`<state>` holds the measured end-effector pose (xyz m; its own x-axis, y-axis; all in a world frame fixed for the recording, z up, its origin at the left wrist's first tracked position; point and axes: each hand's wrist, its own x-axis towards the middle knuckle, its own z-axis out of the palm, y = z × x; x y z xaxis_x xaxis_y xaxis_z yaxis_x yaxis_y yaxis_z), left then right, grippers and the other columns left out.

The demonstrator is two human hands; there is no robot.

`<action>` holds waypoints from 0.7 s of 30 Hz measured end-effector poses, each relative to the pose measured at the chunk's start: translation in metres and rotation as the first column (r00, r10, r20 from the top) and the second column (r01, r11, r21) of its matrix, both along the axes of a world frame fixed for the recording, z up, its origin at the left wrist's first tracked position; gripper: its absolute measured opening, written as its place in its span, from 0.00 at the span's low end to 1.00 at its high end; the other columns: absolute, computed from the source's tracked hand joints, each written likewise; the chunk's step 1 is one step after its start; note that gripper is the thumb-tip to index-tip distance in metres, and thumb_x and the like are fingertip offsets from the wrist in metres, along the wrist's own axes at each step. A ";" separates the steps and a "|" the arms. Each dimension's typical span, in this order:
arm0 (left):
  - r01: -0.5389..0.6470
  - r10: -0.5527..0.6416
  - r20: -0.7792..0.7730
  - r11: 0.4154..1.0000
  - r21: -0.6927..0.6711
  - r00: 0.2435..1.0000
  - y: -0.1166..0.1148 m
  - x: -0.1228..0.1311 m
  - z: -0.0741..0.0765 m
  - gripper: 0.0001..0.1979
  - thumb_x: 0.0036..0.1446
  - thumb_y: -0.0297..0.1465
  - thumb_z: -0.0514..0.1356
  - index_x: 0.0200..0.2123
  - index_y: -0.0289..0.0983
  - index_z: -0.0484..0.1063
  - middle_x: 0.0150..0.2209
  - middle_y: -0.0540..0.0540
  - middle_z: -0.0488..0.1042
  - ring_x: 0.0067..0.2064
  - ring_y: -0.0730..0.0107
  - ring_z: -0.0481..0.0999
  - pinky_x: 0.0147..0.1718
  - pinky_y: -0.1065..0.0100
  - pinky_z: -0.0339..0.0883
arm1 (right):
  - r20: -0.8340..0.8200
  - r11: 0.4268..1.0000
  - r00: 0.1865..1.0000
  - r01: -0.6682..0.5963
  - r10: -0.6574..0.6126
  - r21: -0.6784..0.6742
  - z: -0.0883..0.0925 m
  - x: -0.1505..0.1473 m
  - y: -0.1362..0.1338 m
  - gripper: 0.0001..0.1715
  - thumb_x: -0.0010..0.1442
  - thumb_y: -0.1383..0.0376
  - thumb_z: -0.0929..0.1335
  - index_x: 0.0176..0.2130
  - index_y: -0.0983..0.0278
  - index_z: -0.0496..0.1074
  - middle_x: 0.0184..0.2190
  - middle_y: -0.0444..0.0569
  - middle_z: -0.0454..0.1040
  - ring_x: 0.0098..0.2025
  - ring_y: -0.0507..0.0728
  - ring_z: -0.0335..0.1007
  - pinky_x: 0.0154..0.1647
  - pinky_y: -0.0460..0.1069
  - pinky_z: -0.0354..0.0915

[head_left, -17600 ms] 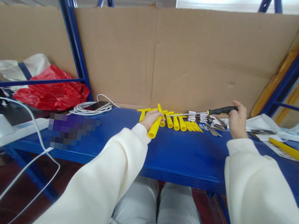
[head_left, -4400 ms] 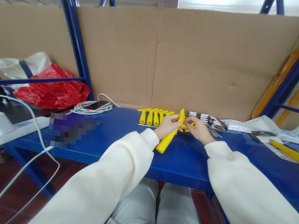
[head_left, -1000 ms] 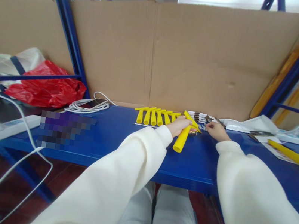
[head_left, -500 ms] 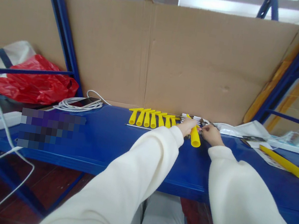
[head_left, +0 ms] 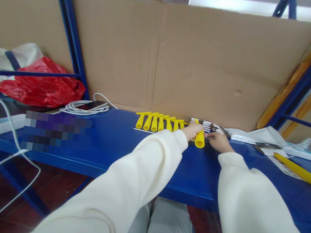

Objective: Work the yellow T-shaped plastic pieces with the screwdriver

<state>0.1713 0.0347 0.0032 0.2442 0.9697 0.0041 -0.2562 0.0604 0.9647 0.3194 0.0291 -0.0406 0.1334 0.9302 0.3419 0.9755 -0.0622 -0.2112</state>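
Note:
My left hand is closed around a yellow plastic tube whose open end points toward me, held just above the blue shelf. My right hand sits right beside it, fingers pinched at a small dark metal part I cannot make out, next to the tube's far end. A row of several more yellow tubes lies to the left of my hands. Small white-and-black parts lie in a row just behind my hands.
A cardboard sheet backs the shelf. A coiled white cable with a phone lies at left, with a red bag beyond a blue post. At right lie white papers and a long yellow piece.
My left hand has turned the yellow tube so its open end faces me and brought it right, against my right hand. The camera view shifted slightly.

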 end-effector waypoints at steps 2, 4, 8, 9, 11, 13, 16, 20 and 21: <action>0.020 -0.027 -0.056 0.992 -0.123 0.998 -0.001 -0.016 0.009 0.17 0.61 0.19 0.61 0.53 0.31 0.70 0.35 0.41 0.79 0.33 0.61 0.81 0.31 0.65 0.74 | 0.037 1.000 0.999 -0.026 0.026 -0.009 0.001 -0.003 -0.002 0.22 0.58 0.68 0.67 0.47 0.57 0.85 0.51 0.54 0.81 0.57 0.66 0.74 0.61 0.59 0.68; 0.019 -0.025 -0.054 0.993 -0.117 0.998 -0.004 -0.037 0.019 0.16 0.64 0.19 0.58 0.54 0.29 0.69 0.35 0.41 0.79 0.29 0.68 0.79 0.29 0.69 0.73 | 0.046 0.999 0.998 -0.041 0.042 -0.014 0.001 -0.005 -0.004 0.23 0.57 0.69 0.67 0.48 0.54 0.85 0.54 0.52 0.79 0.60 0.67 0.72 0.63 0.61 0.66; -0.035 0.034 -0.017 0.998 -0.051 0.999 -0.017 -0.091 0.026 0.19 0.64 0.19 0.58 0.57 0.34 0.65 0.40 0.41 0.80 0.28 0.73 0.79 0.26 0.74 0.73 | 0.045 0.998 0.998 -0.047 0.048 -0.032 0.001 -0.007 -0.006 0.23 0.57 0.69 0.67 0.46 0.53 0.85 0.57 0.51 0.78 0.63 0.69 0.69 0.65 0.65 0.64; -0.096 0.095 -0.013 0.994 -0.047 0.995 -0.021 -0.105 0.024 0.21 0.64 0.19 0.58 0.59 0.36 0.62 0.43 0.41 0.80 0.28 0.74 0.79 0.25 0.75 0.72 | 0.045 0.999 0.998 -0.045 0.046 -0.028 0.000 -0.006 -0.005 0.23 0.57 0.70 0.67 0.46 0.54 0.85 0.57 0.51 0.78 0.63 0.69 0.69 0.65 0.65 0.64; -0.166 0.166 -0.007 0.986 -0.031 0.986 -0.028 -0.129 0.019 0.24 0.64 0.20 0.58 0.60 0.39 0.59 0.48 0.40 0.79 0.30 0.74 0.81 0.23 0.76 0.71 | 0.040 0.999 0.998 -0.040 0.041 -0.013 -0.002 -0.004 -0.004 0.22 0.57 0.69 0.67 0.45 0.55 0.86 0.57 0.53 0.78 0.63 0.70 0.68 0.65 0.67 0.63; -0.218 0.217 -0.021 0.975 -0.033 0.976 -0.033 -0.148 0.013 0.24 0.64 0.20 0.58 0.59 0.42 0.57 0.50 0.40 0.78 0.31 0.74 0.82 0.21 0.78 0.70 | 0.033 0.999 0.999 -0.042 0.042 -0.001 -0.005 -0.002 -0.001 0.20 0.56 0.68 0.68 0.44 0.56 0.86 0.55 0.54 0.78 0.62 0.71 0.69 0.64 0.69 0.63; -0.297 0.296 -0.033 0.954 -0.032 0.955 -0.036 -0.164 0.007 0.25 0.63 0.19 0.57 0.59 0.42 0.56 0.53 0.40 0.76 0.31 0.74 0.83 0.21 0.78 0.69 | 0.030 0.999 0.998 -0.050 0.049 0.013 -0.009 0.002 0.003 0.18 0.54 0.67 0.69 0.41 0.56 0.86 0.53 0.55 0.80 0.60 0.70 0.69 0.63 0.70 0.64; -0.345 0.345 -0.019 0.939 0.010 0.938 -0.036 -0.169 0.005 0.26 0.63 0.20 0.59 0.60 0.42 0.55 0.53 0.39 0.76 0.33 0.73 0.83 0.22 0.78 0.69 | 0.037 1.000 0.999 -0.014 0.014 -0.008 -0.010 0.002 0.005 0.18 0.53 0.66 0.70 0.43 0.55 0.85 0.54 0.54 0.79 0.61 0.71 0.69 0.62 0.70 0.64; -0.340 0.340 -0.024 0.940 0.022 0.940 -0.036 -0.168 0.004 0.26 0.63 0.20 0.59 0.60 0.42 0.55 0.52 0.40 0.77 0.33 0.73 0.83 0.22 0.78 0.68 | 0.041 1.000 0.999 -0.005 0.005 -0.021 -0.009 0.002 0.005 0.19 0.53 0.66 0.70 0.44 0.54 0.85 0.55 0.54 0.79 0.61 0.71 0.69 0.62 0.70 0.64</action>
